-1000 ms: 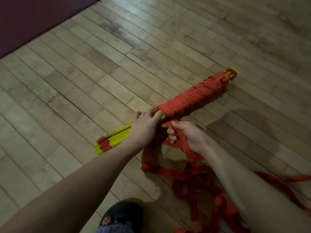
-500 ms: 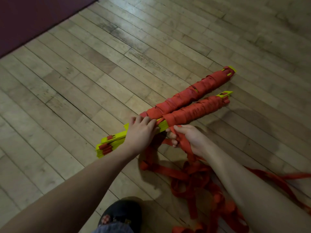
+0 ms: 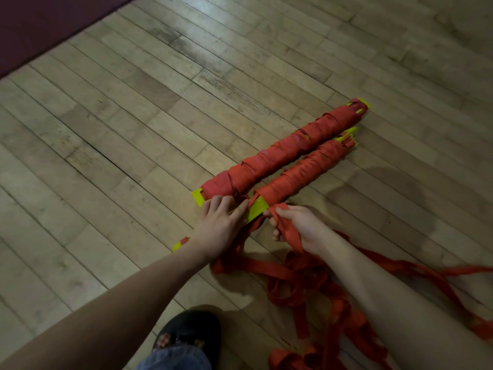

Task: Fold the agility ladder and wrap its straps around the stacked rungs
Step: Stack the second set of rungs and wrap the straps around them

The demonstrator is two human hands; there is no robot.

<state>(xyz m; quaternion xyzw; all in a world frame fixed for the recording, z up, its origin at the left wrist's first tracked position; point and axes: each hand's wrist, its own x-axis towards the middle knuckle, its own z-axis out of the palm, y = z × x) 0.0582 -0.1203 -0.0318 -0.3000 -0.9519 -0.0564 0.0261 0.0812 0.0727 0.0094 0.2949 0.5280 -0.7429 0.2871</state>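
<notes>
Two stacks of yellow rungs lie side by side on the wooden floor. The far bundle (image 3: pixel 280 153) is wound in red strap along its whole length. The near bundle (image 3: pixel 306 169) is wound from its far end down to bare yellow rungs (image 3: pixel 257 210). My left hand (image 3: pixel 220 224) lies on those bare rungs with fairly straight fingers, pressing them down, its fingertips touching the far bundle's end. My right hand (image 3: pixel 292 225) grips the red strap (image 3: pixel 289 231) just below the last winding. The rest of the strap (image 3: pixel 301 279) lies in loose loops on the floor.
A dark shoe (image 3: pixel 189 335) and a denim hem stand on the floor at the bottom centre. A dark red mat (image 3: pixel 40 25) covers the top left corner. Loose strap trails off to the right edge (image 3: pixel 453 271). Bare wooden floor (image 3: pixel 106 156) lies to the left.
The bundle I hold has come down beside a second, fully wound bundle that was hidden behind it a second ago. My right hand stays on the strap, now close under the last winding.
</notes>
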